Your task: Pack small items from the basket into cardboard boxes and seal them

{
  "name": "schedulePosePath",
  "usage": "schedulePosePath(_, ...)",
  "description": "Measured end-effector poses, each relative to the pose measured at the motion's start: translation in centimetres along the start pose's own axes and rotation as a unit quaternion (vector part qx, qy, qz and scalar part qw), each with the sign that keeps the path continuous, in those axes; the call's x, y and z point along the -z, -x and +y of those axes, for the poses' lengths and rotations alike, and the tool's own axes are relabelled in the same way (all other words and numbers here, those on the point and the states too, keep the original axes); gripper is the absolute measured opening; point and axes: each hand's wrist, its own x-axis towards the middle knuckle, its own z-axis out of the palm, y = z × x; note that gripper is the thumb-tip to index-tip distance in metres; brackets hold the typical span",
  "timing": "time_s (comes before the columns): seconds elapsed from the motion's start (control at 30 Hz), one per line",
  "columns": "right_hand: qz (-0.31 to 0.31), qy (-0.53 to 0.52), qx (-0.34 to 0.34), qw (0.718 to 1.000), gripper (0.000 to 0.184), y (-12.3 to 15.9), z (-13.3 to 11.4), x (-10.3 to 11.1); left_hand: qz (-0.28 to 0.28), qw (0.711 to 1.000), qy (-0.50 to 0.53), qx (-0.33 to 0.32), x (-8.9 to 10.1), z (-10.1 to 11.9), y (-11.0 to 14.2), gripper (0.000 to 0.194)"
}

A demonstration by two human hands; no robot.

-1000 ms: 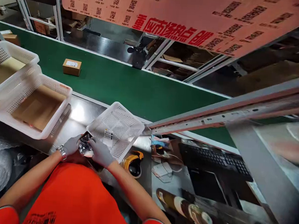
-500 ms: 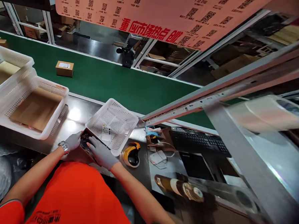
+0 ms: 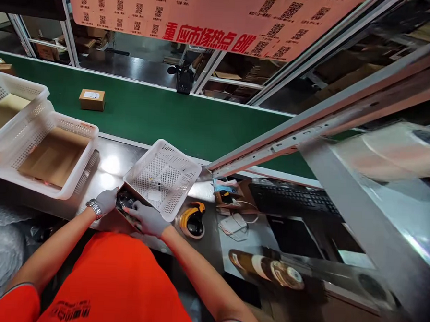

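A narrow open cardboard box (image 3: 139, 197) lies slanted at the bench's front edge, against a white perforated basket. Inside it are dark, shiny contents (image 3: 125, 199), perhaps plastic-wrapped; their kind is unclear. My left hand (image 3: 107, 201), in a grey glove with a metal watch at the wrist, is closed on the box's left end. My right hand (image 3: 150, 219), also gloved, reaches over the box with bent fingers down among the dark contents; what they pinch is hidden. In the white basket (image 3: 179, 197) lies a slip with a printed label (image 3: 155, 189).
Beyond the bench runs a green conveyor belt (image 3: 145, 119) carrying a small labelled carton (image 3: 92, 100). White baskets (image 3: 69, 184) with flat cardboard stand left. A tape dispenser (image 3: 193, 221), keyboard (image 3: 295, 199) and tape rolls (image 3: 267, 269) are right. A metal post (image 3: 295, 139) slants across the right.
My right hand's fingers, stretched flat over the box before, are now bent down into its dark contents. My left hand stays at the box's left end. The view has shifted slightly.
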Motion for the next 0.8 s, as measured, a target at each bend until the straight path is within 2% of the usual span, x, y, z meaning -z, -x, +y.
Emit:
schedulePosePath(0.13,0.022,-0.020,0.055,0.998,0.050,-5.3,0.8,-1.9,-0.049,0.996,-0.072,0.012,0.2,1.7,1.9,0.060)
schedulePosePath(0.23,0.026,-0.038,0.082,0.996,0.036,-7.5,1.0,-3.2,-0.036,0.994,-0.106,-0.012,-0.6,2.6,3.8,0.070)
schedulePosePath(0.3,0.031,-0.053,0.099,0.993,0.033,-8.1,1.1,-3.8,-0.025,0.989,-0.141,-0.038,-1.0,3.0,4.8,0.086)
schedulePosePath(0.37,0.042,-0.075,0.117,0.989,0.034,-8.1,1.3,-4.1,-0.039,0.982,-0.177,-0.045,-0.8,3.6,5.3,0.099)
schedulePosePath(0.47,0.056,-0.143,0.109,0.982,0.041,-6.7,1.7,-4.2,-0.083,0.973,-0.214,-0.025,0.2,4.5,5.1,0.096)
schedulePosePath(0.5,0.090,-0.170,0.118,0.974,0.040,-5.8,1.9,-4.1,-0.090,0.971,-0.218,-0.025,0.5,4.8,4.9,0.092)
schedulePosePath(0.57,0.238,-0.207,0.161,0.935,0.040,-3.7,2.3,-4.0,-0.093,0.972,-0.214,-0.034,1.0,5.2,4.3,0.081)
schedulePosePath(0.63,0.440,-0.174,0.176,0.863,0.052,-1.5,2.7,-4.0,-0.085,0.975,-0.200,-0.045,1.1,5.2,3.7,0.079)
schedulePosePath(0.67,0.520,-0.134,0.145,0.831,0.056,-0.4,3.0,-4.1,-0.081,0.976,-0.194,-0.048,1.1,5.1,3.5,0.080)
schedulePosePath(0.7,0.564,-0.089,0.098,0.815,0.060,0.4,3.3,-4.4,-0.080,0.977,-0.190,-0.050,1.0,4.9,3.3,0.083)
schedulePosePath(0.73,0.579,-0.056,0.045,0.812,0.062,1.0,3.6,-4.9,-0.078,0.978,-0.188,-0.051,1.0,4.7,3.2,0.087)
schedulePosePath(0.8,0.560,-0.048,-0.021,0.827,0.066,1.5,4.4,-6.6,-0.082,0.977,-0.188,-0.054,0.9,4.5,3.0,0.093)
